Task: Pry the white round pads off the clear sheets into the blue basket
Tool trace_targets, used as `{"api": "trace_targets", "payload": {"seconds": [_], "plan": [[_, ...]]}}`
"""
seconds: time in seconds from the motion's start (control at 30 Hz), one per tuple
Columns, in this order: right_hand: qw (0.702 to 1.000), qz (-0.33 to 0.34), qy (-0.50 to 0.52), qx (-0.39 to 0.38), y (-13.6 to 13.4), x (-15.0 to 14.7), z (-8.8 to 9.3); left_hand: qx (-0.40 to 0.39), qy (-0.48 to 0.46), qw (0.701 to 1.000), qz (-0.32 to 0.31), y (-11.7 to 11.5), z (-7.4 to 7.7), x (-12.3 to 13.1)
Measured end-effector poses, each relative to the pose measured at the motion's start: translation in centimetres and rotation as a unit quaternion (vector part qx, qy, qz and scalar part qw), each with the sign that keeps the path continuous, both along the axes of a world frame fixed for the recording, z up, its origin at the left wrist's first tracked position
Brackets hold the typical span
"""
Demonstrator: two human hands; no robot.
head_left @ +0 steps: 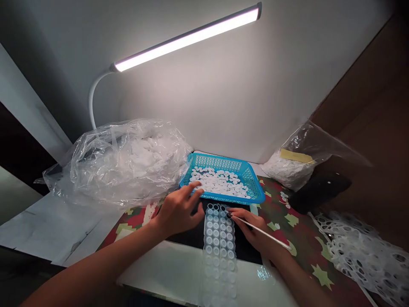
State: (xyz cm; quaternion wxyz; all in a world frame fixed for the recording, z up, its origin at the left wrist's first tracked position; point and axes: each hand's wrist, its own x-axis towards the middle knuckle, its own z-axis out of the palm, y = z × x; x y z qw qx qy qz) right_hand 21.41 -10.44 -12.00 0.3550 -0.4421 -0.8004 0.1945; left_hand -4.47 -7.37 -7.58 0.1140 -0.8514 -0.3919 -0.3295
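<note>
My left hand [179, 211] reaches over the near rim of a blue plastic mesh basket [223, 162], its fingers apart and its fingertips just above a layer of small white round discs [220, 181]. My right hand [252, 228] pinches a thin white stick [265, 232], whose tip rests at the top of a clear strip [219, 256]. That strip carries rows of round disc-shaped pockets and runs toward me across a black mat and a white board.
A large clear plastic bag [121, 164] of white material lies left of the basket. To the right are a smaller bag [287, 170] with a yellow label, a black object [319, 192], and a perforated white sheet [361, 256]. A white desk lamp [187, 40] shines overhead.
</note>
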Motion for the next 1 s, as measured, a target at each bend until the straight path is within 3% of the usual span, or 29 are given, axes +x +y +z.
{"api": "trace_targets", "payload": {"seconds": [0.13,0.23,0.43,1.0], "plan": [[0.998,0.018,-0.061,-0.007,0.1,-0.3,-0.1,-0.046,0.072,0.972,-0.218,-2.1,-1.6,1.6],[0.997,0.036,-0.065,-0.008,0.2,-0.4,-0.2,-0.117,0.114,0.948,-0.274,-2.6,-2.6,2.2],[0.996,0.057,-0.036,-0.052,0.1,-0.1,0.0,-0.196,0.108,0.931,-0.287,-2.2,-3.0,2.1],[0.996,0.064,-0.063,0.009,0.3,-0.6,-0.1,-0.196,0.092,0.931,-0.293,-2.4,-2.9,2.1]]}}
